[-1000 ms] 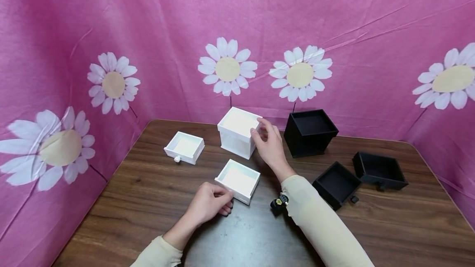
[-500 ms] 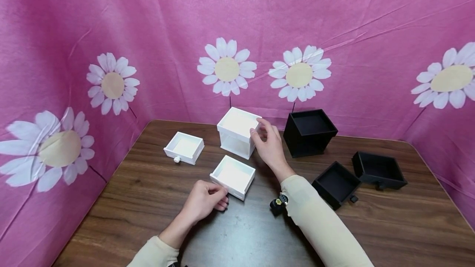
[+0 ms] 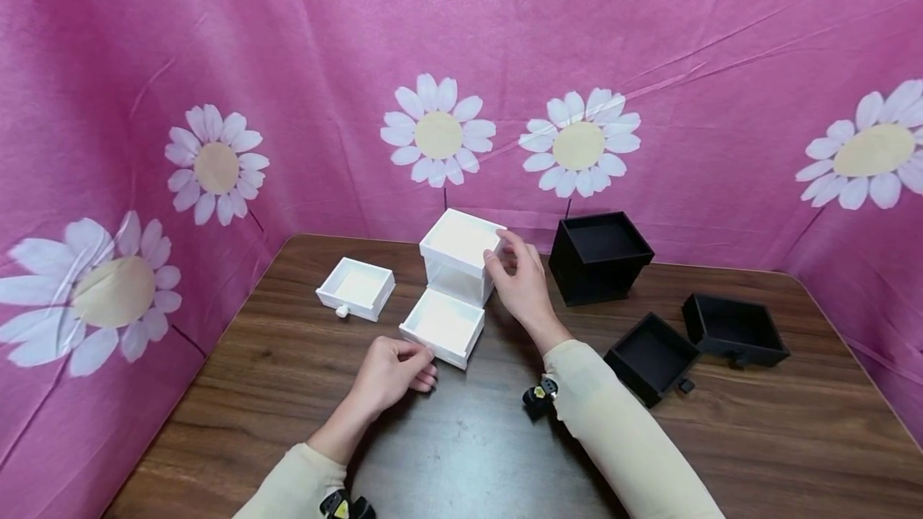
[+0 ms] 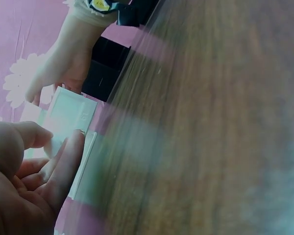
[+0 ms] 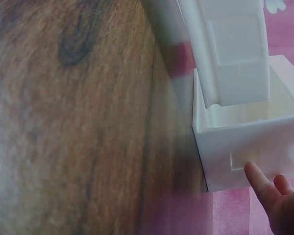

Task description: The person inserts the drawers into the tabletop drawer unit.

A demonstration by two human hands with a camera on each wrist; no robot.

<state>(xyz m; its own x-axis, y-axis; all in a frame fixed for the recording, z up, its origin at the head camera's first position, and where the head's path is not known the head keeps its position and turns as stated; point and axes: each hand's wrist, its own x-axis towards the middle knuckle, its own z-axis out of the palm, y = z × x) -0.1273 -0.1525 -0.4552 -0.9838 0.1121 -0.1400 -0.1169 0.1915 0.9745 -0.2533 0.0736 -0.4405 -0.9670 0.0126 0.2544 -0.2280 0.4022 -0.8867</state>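
Observation:
My left hand (image 3: 392, 375) pinches the front of a white drawer (image 3: 443, 323), with thumb and index finger curled at its near side. The drawer lies level, its back end right at the open front of a white box (image 3: 461, 240). In the right wrist view, the raised drawer (image 5: 237, 44) overlaps the mouth of the box (image 5: 245, 142). At the box's right side, my right hand (image 3: 525, 283) grips the upper edge with bent thumb and fingers. One of its fingertips (image 5: 252, 171) touches the side wall by a small rectangular recess.
Another white drawer (image 3: 356, 287) with a round knob lies on the wooden table (image 3: 274, 391) to the left. Right of the right hand stands a black box (image 3: 602, 259). Two black drawers (image 3: 652, 359) lie nearer on the right. A pink flowered cloth (image 3: 324, 62) hangs behind.
My left hand has brought the white drawer back and slightly left, up to the front of the white box. My right hand keeps its place on the box.

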